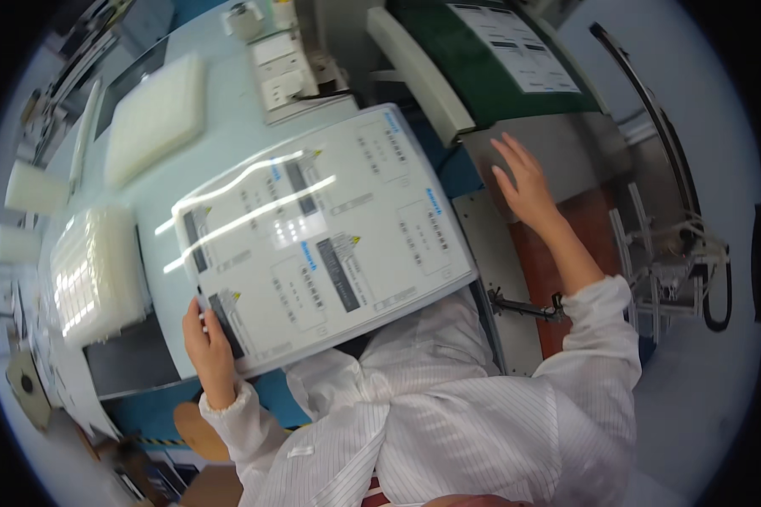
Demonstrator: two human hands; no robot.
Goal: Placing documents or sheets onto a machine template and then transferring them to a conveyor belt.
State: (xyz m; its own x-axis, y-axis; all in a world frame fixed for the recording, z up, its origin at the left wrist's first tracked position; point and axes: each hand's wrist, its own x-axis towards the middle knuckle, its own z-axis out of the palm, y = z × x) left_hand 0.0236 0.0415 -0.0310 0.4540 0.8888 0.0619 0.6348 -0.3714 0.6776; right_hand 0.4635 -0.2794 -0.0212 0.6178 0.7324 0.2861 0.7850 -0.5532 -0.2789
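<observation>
A glossy stack of white printed sheets [372,211], with dark panels and small yellow triangles, lies across the near table edge and reaches over my lap. My left hand [209,351] holds its near left corner, fingertips along the side edge; part of the grip is hidden. Off to the right, my right hand [522,182] is open with its fingers stretched out and nothing in it. It hovers over or rests on the grey metal plate [566,156] at the end of a green conveyor belt; I cannot tell which. On that belt lies another printed sheet [516,46].
Left on the pale table [173,194] are a translucent block stack [156,118] and a plastic-wrapped stack [97,275]. A white socket box [283,76] stands at the back. Metal framework [668,270] and a small black rod [524,308] are at the right.
</observation>
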